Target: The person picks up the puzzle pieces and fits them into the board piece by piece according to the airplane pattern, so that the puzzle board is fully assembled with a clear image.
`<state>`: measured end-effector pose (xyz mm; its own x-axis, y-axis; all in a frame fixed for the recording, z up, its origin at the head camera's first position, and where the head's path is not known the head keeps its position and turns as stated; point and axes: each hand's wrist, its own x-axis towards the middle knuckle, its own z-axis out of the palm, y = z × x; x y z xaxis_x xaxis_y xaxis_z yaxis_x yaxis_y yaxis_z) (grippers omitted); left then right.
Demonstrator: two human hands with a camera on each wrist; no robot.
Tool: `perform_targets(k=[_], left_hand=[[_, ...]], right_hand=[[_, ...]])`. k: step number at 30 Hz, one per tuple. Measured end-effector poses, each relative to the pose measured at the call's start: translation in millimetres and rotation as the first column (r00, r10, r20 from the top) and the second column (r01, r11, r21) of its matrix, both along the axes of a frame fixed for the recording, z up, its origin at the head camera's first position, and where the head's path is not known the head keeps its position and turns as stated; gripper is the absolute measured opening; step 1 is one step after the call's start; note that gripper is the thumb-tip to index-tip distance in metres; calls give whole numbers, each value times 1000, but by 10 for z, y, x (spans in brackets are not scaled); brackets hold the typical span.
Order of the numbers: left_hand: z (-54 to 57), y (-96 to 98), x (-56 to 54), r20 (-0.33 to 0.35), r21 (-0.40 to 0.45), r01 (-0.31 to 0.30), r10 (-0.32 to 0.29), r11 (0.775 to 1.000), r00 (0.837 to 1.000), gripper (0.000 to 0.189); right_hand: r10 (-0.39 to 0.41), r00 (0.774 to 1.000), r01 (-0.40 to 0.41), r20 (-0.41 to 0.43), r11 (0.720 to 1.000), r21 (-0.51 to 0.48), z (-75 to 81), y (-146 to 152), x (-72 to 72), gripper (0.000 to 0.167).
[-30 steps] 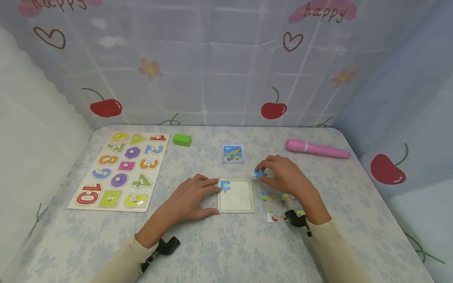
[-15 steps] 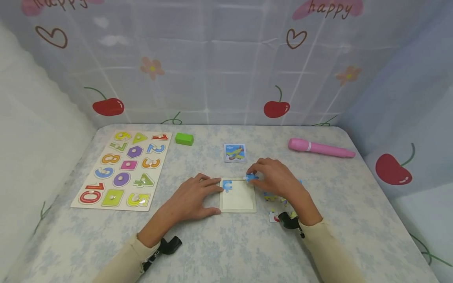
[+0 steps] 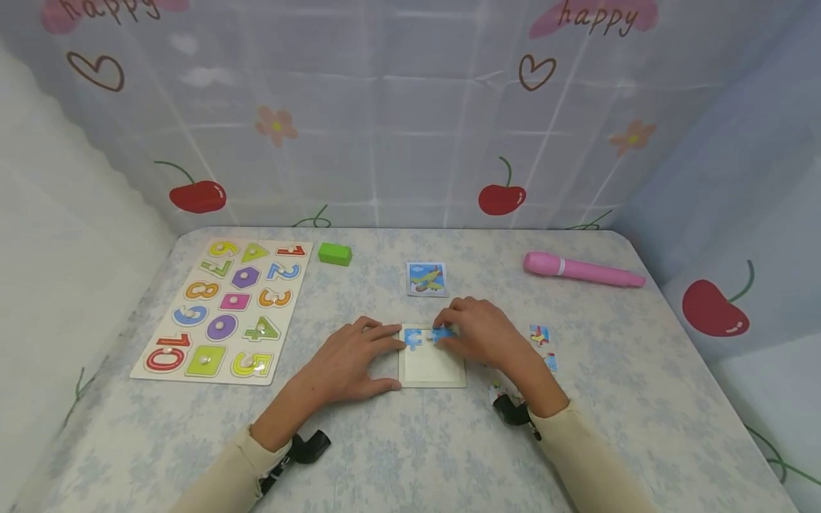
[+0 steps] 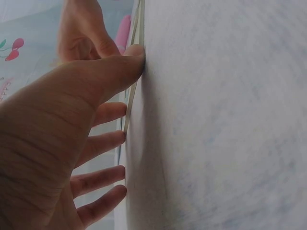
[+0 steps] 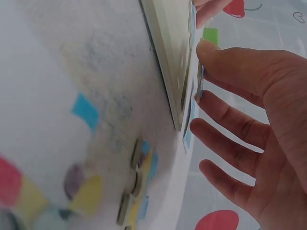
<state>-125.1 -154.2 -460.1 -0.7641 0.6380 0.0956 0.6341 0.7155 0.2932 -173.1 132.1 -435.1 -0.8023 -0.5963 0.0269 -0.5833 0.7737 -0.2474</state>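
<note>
A blue jigsaw piece [image 3: 440, 334] is pinched between the thumb and fingertips of my right hand [image 3: 482, 333], over the upper part of a small cream puzzle tray [image 3: 433, 370]. In the right wrist view the held piece [image 5: 200, 79] is seen edge-on above the tray [image 5: 168, 57]. Another blue piece [image 3: 412, 338] lies in the tray's upper left corner. My left hand [image 3: 346, 360] rests at the tray's left side, fingers spread, thumb and fingertips touching its edge. Behind the tray lies a square airplane picture card [image 3: 426, 278].
Loose jigsaw pieces [image 3: 539, 335] lie right of the tray, partly hidden by my right forearm. At the left is a number-and-shape board [image 3: 221, 310]. A green block [image 3: 335, 254] and a pink pen-shaped stick [image 3: 584, 270] lie toward the back.
My right hand has carried the blue jigsaw piece leftward from beside the tray to above its upper part. The left hand stays at the tray's left edge.
</note>
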Motion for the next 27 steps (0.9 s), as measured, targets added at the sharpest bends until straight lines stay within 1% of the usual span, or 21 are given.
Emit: perform_targets(k=[3, 11, 27], left_hand=[[2, -3, 4, 4, 4, 0, 0, 1000, 1000, 65], [0, -10, 4, 4, 2, -1, 1, 1000, 1000, 65], [-23, -6, -9, -8, -10, 0, 0, 1000, 1000, 65]], right_hand=[[3, 1000, -3, 0, 1000, 5, -25, -33, 10, 26], [12, 999, -12, -36, 1000, 1, -67, -119, 25, 28], [0, 999, 0, -52, 1000, -9, -85, -197, 55, 26]])
